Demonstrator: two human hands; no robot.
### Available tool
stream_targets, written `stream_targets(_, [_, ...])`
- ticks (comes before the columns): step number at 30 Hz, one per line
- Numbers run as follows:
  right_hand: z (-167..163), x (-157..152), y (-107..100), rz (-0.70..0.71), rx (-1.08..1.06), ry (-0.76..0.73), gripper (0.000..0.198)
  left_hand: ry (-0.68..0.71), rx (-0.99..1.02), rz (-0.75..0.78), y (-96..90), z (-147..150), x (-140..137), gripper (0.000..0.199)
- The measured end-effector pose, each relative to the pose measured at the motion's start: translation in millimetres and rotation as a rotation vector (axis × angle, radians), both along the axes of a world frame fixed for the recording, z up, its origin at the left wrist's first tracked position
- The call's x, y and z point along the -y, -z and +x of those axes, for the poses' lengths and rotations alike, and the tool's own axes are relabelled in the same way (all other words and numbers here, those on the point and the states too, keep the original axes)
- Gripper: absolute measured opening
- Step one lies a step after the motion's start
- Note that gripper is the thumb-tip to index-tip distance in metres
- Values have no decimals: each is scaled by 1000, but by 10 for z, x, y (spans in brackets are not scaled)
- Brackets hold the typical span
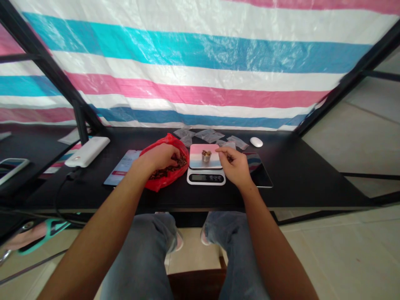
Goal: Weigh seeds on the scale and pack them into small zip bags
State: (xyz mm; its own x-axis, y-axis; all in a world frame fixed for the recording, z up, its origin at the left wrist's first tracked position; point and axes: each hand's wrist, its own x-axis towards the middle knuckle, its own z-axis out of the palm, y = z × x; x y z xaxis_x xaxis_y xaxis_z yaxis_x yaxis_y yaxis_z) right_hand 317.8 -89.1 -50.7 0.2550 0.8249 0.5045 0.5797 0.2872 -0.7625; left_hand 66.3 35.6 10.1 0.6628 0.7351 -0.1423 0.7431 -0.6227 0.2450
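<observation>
A glossy plastic sheet striped pink, white and blue (200,54) hangs behind a black worktop (300,175). Just left of the worktop's middle sits a crumpled red plastic bag (156,185) of small dark-brown pieces (171,170), beside a white digital scale (195,160), its display too faint to read. Toward the left edge lie a pale flat rectangle with a red patch (121,168), print illegible, partly covered by the forearm (125,200), and an oblong white block (89,151). The right hand (234,164) partly hides a dark glossy tablet (261,173); its thumb and forefinger nearly meet at the scale's right side, but whether they grip anything cannot be told. The left hand (164,154) reaches into the bag, fingertips hidden, grip unclear. Near the back edge are small clear plastic sachets (212,135) and a white oval mouse (256,142). A small metal cup (206,158) of brownish pieces stands on the scale.
</observation>
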Motion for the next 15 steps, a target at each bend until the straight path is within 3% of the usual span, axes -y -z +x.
stream_targets(8, [32,0,17,-1,-5,14,25,76,-80,73,-72,-74,-91,25])
stream_targets(15, [42,-13,45,-12,-3,5,25,162,205,89,-399,75,141,23])
